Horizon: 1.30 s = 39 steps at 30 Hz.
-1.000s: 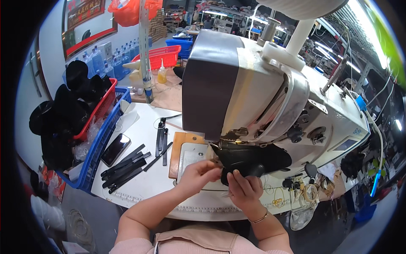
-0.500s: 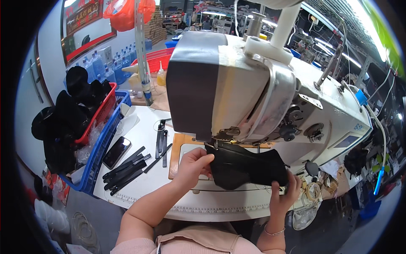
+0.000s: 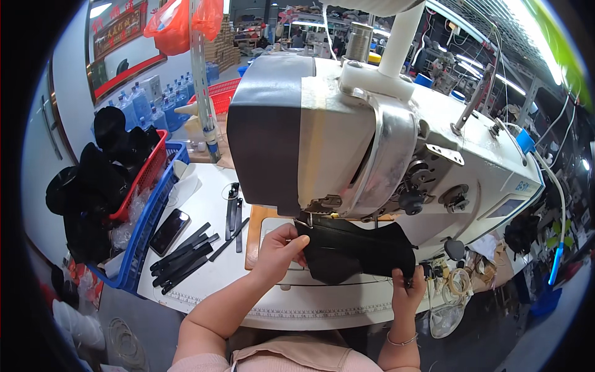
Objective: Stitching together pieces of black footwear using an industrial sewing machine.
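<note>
A black fabric piece (image 3: pixel 356 248) lies across the bed of a white and grey sewing machine (image 3: pixel 334 136), its far edge close under the needle area. My left hand (image 3: pixel 282 251) pinches its left edge between thumb and fingers, beside the presser foot (image 3: pixel 308 221). At the right end, my right hand (image 3: pixel 409 288) grips the lower corner of the fabric, thumb and fingers closed on it. The machine's head hangs over the far edge and hides part of it. Whether the needle is in the cloth cannot be made out.
Several black strips (image 3: pixel 186 257) and a phone (image 3: pixel 170 232) lie on the white table left of my arm. A blue basket (image 3: pixel 133 260) and red basket (image 3: pixel 147 177) with black pieces stand at the left edge. Tape rolls (image 3: pixel 458 282) sit at the right.
My right hand has moved from loosely spread fingers to a grip on the fabric's right corner. My left hand keeps its pinch. The whole view has shifted slightly.
</note>
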Available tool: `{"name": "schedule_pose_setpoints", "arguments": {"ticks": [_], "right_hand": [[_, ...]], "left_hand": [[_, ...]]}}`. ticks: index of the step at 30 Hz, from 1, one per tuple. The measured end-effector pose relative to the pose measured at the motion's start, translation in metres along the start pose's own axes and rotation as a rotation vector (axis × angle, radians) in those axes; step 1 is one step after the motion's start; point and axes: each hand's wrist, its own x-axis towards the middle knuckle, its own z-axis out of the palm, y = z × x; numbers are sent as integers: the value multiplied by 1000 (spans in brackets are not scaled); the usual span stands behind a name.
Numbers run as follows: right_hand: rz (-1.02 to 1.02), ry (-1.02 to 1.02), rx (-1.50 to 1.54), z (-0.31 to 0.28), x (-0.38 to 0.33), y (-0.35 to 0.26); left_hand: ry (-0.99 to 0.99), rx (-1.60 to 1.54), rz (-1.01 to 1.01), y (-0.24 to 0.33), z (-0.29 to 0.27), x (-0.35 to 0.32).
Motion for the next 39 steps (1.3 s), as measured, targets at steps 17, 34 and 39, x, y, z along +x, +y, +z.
{"name": "schedule_pose_setpoints", "arguments": {"ticks": [17,34,39], "right_hand": [[-318,449,-443,-59,61,2],[-367,391,-432,-45,45,54],[-451,417,-401,-39,46,68]], "left_hand": [[-20,-75,-24,-1,2,3],[11,-60,-63,7,7,3],[-2,-79,-47,4,5,5]]}}
